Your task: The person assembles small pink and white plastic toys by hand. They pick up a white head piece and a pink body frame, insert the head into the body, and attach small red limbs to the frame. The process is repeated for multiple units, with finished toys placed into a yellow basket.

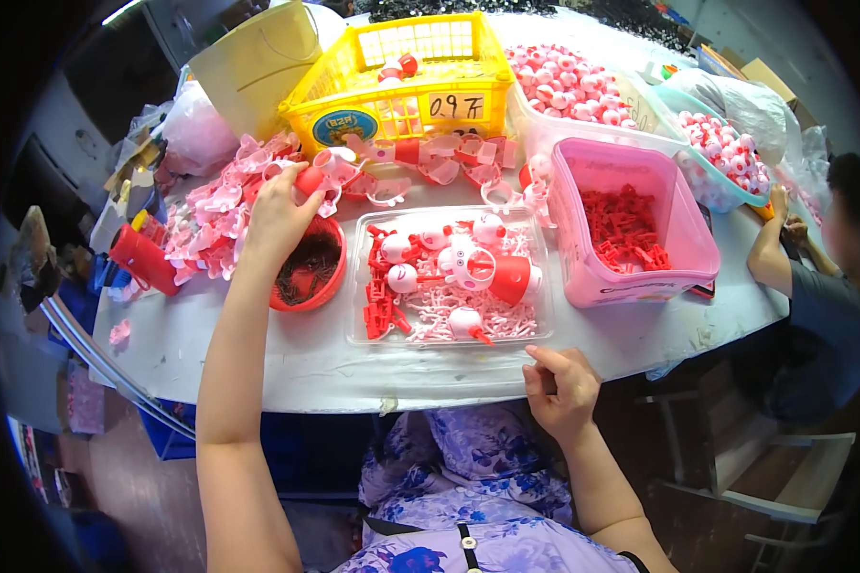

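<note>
At the edge of the loose pile of pink plastic parts [222, 205], my left hand [283, 215] has its fingers closed around a red rounded plastic part [309, 180]. Below it stands a red bowl [337, 286] with small dark pieces, perhaps screws. My right hand [564, 390] hovers by the table's front edge, its fingers curled; whatever it may hold is hidden. Between my hands lies a clear tray [355, 329] with small pink limb-like parts, red pieces and several white-and-pink balls. A pig-shaped toy figure [466, 265] with a red body lies on its side there.
Behind the tray stands a yellow basket [401, 100]. A pink tub [621, 291] with red parts is on the right, near a clear bin [564, 138] and a teal basin [707, 181] of balls. A red cup [143, 260] lies far left. Another person [812, 286] works at right.
</note>
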Demonstrator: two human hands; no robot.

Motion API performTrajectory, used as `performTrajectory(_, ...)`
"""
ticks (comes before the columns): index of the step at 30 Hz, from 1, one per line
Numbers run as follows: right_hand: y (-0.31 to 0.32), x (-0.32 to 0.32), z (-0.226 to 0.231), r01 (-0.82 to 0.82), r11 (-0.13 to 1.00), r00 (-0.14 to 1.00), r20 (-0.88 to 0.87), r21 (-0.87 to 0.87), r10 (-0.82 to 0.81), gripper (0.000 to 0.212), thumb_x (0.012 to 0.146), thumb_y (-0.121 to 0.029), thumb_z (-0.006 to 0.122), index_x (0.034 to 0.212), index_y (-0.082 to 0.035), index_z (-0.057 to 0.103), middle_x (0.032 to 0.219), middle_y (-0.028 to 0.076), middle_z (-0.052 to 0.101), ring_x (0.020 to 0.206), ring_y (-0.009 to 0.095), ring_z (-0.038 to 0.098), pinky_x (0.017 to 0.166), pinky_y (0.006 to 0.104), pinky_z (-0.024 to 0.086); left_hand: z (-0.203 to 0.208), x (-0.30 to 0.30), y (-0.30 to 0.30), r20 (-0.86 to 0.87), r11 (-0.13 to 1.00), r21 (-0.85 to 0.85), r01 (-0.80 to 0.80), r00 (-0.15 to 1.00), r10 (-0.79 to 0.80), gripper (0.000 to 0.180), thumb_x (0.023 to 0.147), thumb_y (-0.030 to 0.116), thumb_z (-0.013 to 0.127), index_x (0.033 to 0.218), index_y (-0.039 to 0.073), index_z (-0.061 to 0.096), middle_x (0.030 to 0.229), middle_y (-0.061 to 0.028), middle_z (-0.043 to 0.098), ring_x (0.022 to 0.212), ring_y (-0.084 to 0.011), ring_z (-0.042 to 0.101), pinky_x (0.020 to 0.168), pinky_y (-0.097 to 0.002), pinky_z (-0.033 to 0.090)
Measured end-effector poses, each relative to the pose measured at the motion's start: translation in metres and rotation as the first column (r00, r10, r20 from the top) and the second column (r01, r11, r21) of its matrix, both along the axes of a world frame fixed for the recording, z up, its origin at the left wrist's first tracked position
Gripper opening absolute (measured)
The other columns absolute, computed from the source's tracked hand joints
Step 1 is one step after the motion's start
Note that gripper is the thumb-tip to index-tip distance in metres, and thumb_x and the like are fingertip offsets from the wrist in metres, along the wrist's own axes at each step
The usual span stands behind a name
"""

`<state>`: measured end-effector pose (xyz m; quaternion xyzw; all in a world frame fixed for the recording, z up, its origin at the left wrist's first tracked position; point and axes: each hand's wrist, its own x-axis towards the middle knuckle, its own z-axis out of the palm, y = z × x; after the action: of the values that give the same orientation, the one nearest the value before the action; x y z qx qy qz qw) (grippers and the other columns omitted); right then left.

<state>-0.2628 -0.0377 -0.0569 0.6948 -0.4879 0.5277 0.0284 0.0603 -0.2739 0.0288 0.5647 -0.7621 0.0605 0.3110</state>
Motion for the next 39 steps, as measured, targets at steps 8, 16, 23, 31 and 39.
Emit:
performTrajectory(8,0.001,0.001,0.002,0.014,0.999,0.999,-0.041,0.03,-0.013,0.024,0.076,-0.009,0.074,0.098,-0.011,0.065,0.067,0.002,0.057,0.057,0.019,0.055,0.051,0.032,0.045,-0.019,0.017,-0.024,-0.265,0.996,-0.07,-0.051,0.964,0.031,0.026,0.092,0.019,0.06,0.111,0.004,0.067,0.102,-0.0167,0.069,0.094,-0.0297,0.067,0.082,-0.0358,0.051)
performTrajectory(16,0.002,0.0,0.003,0.053,0.998,0.997,-0.062,0.041,-0.05,0.017,0.075,-0.011,0.074,0.09,-0.011,0.067,0.069,0.004,0.059,0.06,0.021,0.057,0.052,0.0329,0.046,0.006,-0.014,0.009,-0.005,0.91,-0.413,0.036,0.999,-0.041,0.023,0.088,0.009,0.06,0.109,0.005,0.066,0.099,-0.0168,0.069,0.091,-0.0297,0.066,0.08,-0.0379,0.052)
performTrajectory(23,0.003,0.001,0.002,0.056,0.997,0.997,-0.063,0.057,-0.052,0.018,0.075,-0.009,0.074,0.091,-0.01,0.066,0.068,0.003,0.057,0.059,0.021,0.056,0.052,0.0332,0.045,0.023,-0.114,0.11,-0.059,0.744,0.049,0.666,0.746,-0.664,0.041,0.077,0.01,0.072,0.117,0.01,0.062,0.119,-0.0127,0.059,0.113,-0.0299,0.054,0.099,-0.0412,0.042)
performTrajectory(31,0.005,-0.003,0.003,-0.028,0.998,0.999,0.039,0.059,0.026,0.021,0.076,-0.008,0.074,0.094,-0.01,0.065,0.073,0.005,0.059,0.064,0.022,0.058,0.057,0.0331,0.047,0.008,-0.123,0.104,0.041,0.732,-0.001,0.681,0.731,-0.681,0.02,0.075,0.008,0.071,0.09,0.007,0.059,0.124,-0.0134,0.055,0.114,-0.0337,0.053,0.095,-0.0425,0.044)
performTrajectory(39,0.045,0.01,0.057,-0.097,0.993,0.99,-0.112,-0.063,0.09,0.049,0.076,-0.014,0.076,0.121,-0.013,0.056,0.124,0.015,0.051,0.108,0.03,0.054,0.098,0.0494,0.043,0.061,-0.109,0.205,-0.112,0.612,0.184,0.77,0.634,-0.765,0.025,0.067,0.01,0.077,0.074,0.005,0.054,0.093,-0.013,0.062,0.064,-0.0254,0.062,0.056,-0.0336,0.051)
